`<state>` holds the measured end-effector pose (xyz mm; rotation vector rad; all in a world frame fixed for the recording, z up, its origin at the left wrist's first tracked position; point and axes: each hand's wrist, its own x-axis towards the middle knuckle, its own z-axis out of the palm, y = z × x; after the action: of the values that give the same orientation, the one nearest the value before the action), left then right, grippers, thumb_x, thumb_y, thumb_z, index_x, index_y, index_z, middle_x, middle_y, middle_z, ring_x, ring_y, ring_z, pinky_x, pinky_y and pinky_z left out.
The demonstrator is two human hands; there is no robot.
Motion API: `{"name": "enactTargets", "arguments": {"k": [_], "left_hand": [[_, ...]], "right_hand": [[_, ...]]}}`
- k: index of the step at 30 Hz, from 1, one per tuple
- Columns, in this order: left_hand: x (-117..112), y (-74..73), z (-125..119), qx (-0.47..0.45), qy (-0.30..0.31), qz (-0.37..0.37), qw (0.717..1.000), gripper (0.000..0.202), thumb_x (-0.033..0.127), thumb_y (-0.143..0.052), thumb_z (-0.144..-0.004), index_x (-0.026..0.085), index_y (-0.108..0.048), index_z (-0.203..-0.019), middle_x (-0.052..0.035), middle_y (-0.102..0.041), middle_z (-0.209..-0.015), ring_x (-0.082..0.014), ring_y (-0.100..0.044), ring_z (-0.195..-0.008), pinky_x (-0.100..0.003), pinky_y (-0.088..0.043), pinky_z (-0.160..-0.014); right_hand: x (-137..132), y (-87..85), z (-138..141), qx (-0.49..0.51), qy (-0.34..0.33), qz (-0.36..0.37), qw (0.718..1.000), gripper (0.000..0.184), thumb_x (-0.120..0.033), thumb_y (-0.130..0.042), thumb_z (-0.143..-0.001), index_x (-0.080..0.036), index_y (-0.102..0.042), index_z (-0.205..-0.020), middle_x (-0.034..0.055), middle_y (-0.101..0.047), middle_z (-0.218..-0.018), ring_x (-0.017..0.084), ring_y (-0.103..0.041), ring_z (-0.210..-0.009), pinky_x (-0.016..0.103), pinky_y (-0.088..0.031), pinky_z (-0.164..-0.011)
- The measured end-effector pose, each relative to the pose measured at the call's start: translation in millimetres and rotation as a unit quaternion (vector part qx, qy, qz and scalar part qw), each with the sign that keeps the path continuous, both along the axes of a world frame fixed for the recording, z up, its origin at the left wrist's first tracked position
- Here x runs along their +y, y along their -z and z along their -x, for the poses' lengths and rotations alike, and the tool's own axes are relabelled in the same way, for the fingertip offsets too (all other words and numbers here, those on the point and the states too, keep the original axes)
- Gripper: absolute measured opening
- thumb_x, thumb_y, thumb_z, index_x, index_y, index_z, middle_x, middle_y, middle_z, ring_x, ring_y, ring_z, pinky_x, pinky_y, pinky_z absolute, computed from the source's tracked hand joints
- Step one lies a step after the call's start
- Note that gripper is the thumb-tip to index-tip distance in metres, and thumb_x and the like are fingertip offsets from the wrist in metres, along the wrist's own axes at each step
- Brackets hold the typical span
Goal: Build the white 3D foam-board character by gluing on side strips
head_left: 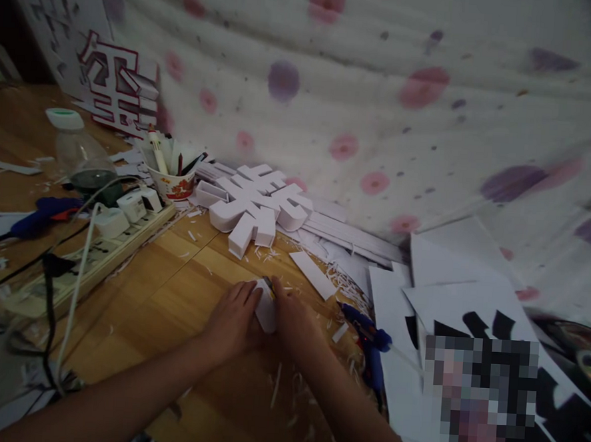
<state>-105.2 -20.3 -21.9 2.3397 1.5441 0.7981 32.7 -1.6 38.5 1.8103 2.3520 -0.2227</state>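
Observation:
Both my hands rest on the wooden table (171, 293) around a small white foam-board strip (265, 307). My left hand (232, 320) presses against the strip's left side with fingers closed on it. On the strip's right side, my right hand (292, 321) holds a small cutter with a yellow and black tip (269, 284) against its top end. Paper shavings lie scattered around both hands.
A white foam 3D character (256, 208) and a loose white strip (312, 274) lie behind the hands. A blue glue gun (368, 339) and printed sheets (460, 304) are on the right. Left: power strip (98, 242), cup of pens (173, 173), plastic bottle (79, 154). Spotted cloth behind.

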Motion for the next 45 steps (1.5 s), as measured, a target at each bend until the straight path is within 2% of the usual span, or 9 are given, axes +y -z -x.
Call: {"name": "enactTargets", "arguments": {"k": [4,10,21,25,29,37,45], "left_hand": [[1.4,3.3,0.8,-0.004,0.000,-0.001,1.000,0.070,0.044,-0.074,-0.059,0.015,-0.050,-0.117,-0.0180,-0.049,-0.127,-0.0348,-0.044,-0.116,-0.052,-0.035,-0.099],[0.2,0.4,-0.4,-0.016,-0.012,0.012,1.000,0.066,0.034,-0.073,-0.058,0.015,-0.049,-0.117,-0.0171,-0.049,-0.127,-0.0340,-0.044,-0.116,-0.051,-0.035,-0.098],[0.5,0.0,-0.3,-0.011,-0.003,0.015,1.000,0.062,0.031,-0.071,-0.059,0.017,-0.050,-0.116,-0.0155,-0.049,-0.126,-0.0334,-0.043,-0.116,-0.051,-0.035,-0.098],[0.3,-2.3,-0.8,0.014,-0.011,0.032,0.999,0.061,0.037,-0.070,-0.062,0.014,-0.051,-0.116,-0.0165,-0.050,-0.127,-0.0332,-0.043,-0.116,-0.050,-0.035,-0.098],[0.2,-5.1,-1.5,0.046,-0.017,0.043,0.998,0.067,0.045,-0.070,-0.063,0.013,-0.051,-0.118,-0.0169,-0.049,-0.128,-0.0332,-0.043,-0.117,-0.048,-0.035,-0.098],[-0.7,-5.7,-0.8,0.058,-0.025,0.030,0.998,0.070,0.056,-0.067,-0.063,0.015,-0.052,-0.117,-0.0158,-0.051,-0.127,-0.0325,-0.044,-0.116,-0.046,-0.033,-0.098],[0.0,-7.1,-0.8,0.067,-0.027,0.027,0.997,0.069,0.061,-0.063,-0.065,0.015,-0.053,-0.115,-0.0148,-0.053,-0.126,-0.0311,-0.045,-0.113,-0.045,-0.033,-0.097]], "right_hand": [[-1.5,-3.1,0.6,-0.001,-0.020,0.002,1.000,0.060,-0.006,-0.044,-0.083,-0.019,-0.028,-0.139,0.0152,-0.063,-0.107,0.023,-0.067,-0.085,0.028,-0.049,-0.066],[-2.9,-7.7,3.5,-0.014,-0.026,0.006,1.000,0.060,-0.004,-0.044,-0.082,-0.020,-0.029,-0.138,0.0149,-0.064,-0.105,0.024,-0.067,-0.086,0.029,-0.049,-0.067],[-1.4,-10.9,7.0,-0.040,-0.060,-0.006,0.997,0.055,-0.009,-0.045,-0.084,-0.016,-0.031,-0.137,0.0173,-0.064,-0.104,0.024,-0.066,-0.085,0.031,-0.051,-0.066],[0.6,-12.5,8.4,-0.049,-0.085,-0.007,0.995,0.051,-0.009,-0.044,-0.085,-0.011,-0.036,-0.135,0.0193,-0.064,-0.104,0.026,-0.065,-0.088,0.033,-0.051,-0.065],[2.9,-13.1,5.7,-0.050,-0.097,-0.003,0.994,0.053,-0.008,-0.045,-0.084,-0.010,-0.034,-0.136,0.0181,-0.066,-0.101,0.025,-0.065,-0.088,0.032,-0.050,-0.066],[7.1,-16.4,0.8,-0.053,-0.142,0.004,0.988,0.052,-0.007,-0.046,-0.084,-0.008,-0.036,-0.135,0.0174,-0.067,-0.099,0.026,-0.066,-0.088,0.031,-0.049,-0.070],[9.1,-20.0,-1.1,-0.069,-0.160,0.025,0.984,0.064,-0.012,-0.058,-0.077,-0.006,-0.033,-0.135,0.0175,-0.067,-0.101,0.026,-0.065,-0.089,0.031,-0.050,-0.072]]}}
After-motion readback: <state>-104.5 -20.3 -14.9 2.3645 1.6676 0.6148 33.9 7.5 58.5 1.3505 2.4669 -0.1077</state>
